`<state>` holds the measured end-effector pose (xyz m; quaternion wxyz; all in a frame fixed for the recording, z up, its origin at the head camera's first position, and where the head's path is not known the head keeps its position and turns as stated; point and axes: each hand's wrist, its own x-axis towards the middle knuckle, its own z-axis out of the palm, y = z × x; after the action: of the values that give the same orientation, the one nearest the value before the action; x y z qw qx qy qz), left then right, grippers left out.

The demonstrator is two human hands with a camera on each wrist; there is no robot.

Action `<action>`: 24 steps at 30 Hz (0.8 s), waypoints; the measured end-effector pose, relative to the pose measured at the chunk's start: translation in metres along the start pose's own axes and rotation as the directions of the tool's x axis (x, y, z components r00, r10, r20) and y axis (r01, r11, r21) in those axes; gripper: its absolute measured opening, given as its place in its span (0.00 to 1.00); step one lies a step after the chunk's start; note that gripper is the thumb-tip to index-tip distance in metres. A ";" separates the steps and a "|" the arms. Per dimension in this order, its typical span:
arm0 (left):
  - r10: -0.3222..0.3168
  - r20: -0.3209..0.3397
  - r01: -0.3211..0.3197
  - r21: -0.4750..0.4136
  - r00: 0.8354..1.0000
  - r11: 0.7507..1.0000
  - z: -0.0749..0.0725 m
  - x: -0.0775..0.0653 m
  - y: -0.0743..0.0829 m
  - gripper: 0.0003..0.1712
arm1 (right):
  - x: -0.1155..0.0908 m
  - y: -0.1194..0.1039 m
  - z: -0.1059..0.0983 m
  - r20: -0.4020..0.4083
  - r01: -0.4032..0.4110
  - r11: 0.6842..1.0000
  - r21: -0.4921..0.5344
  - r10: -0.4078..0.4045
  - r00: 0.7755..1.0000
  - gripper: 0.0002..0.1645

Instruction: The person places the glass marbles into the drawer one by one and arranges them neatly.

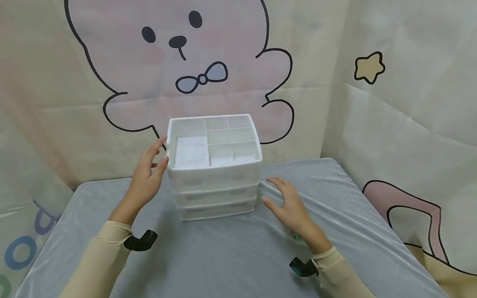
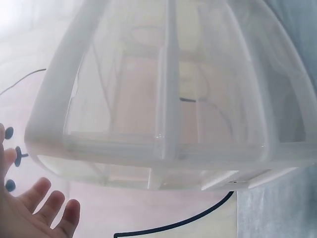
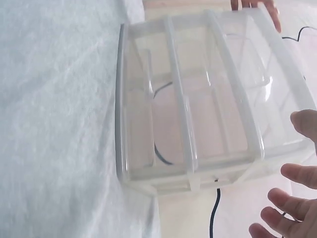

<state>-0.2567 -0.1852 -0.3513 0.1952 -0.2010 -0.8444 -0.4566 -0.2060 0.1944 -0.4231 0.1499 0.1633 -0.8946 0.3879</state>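
Drawer unit [image 1: 215, 178] btwn L hand [image 1: 145, 179] & R hand [image 1: 290, 210]; fingers apart, L contact unclear.

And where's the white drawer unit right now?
In the head view, the white drawer unit stands just left of centre on the grey cloth, between the left hand and right hand, before the pink bear.

- Drawer unit [image 1: 216, 180]: white frame, clear panels
- Tabletop [image 1: 217, 266]: plain grey-blue
- Sleeves [image 1: 91, 272]: plain beige
- Wrist cameras [image 1: 141, 241]: black
- Backdrop [image 1: 312, 19]: cream, printed with a black-outlined pink bear [image 1: 234, 34]
- Bow tie [image 1: 216, 72]: pale blue
- Star [image 1: 369, 68]: yellow, outlined in black
- Rings [image 1: 8, 253]: one blue, one green
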 end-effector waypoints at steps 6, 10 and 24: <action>-0.051 0.038 0.053 -0.048 0.998 0.997 -0.002 0.016 0.000 0.30 | 0.000 -0.011 0.007 0.006 0.045 0.992 0.116 -0.046 0.999 0.29; -0.070 0.075 0.077 -0.100 0.995 0.992 -0.001 0.026 -0.002 0.30 | 0.002 -0.015 0.011 0.044 0.040 0.988 0.151 -0.047 0.998 0.27; -0.121 0.129 0.138 -0.132 0.984 0.982 0.000 0.033 -0.005 0.30 | 0.003 -0.018 0.032 0.139 0.034 0.961 0.275 -0.075 0.987 0.24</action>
<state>-0.2873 -0.1820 -0.3377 0.0991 -0.1861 -0.8317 -0.5137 -0.2055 0.1583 -0.4313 0.0698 0.2352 -0.8368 0.4894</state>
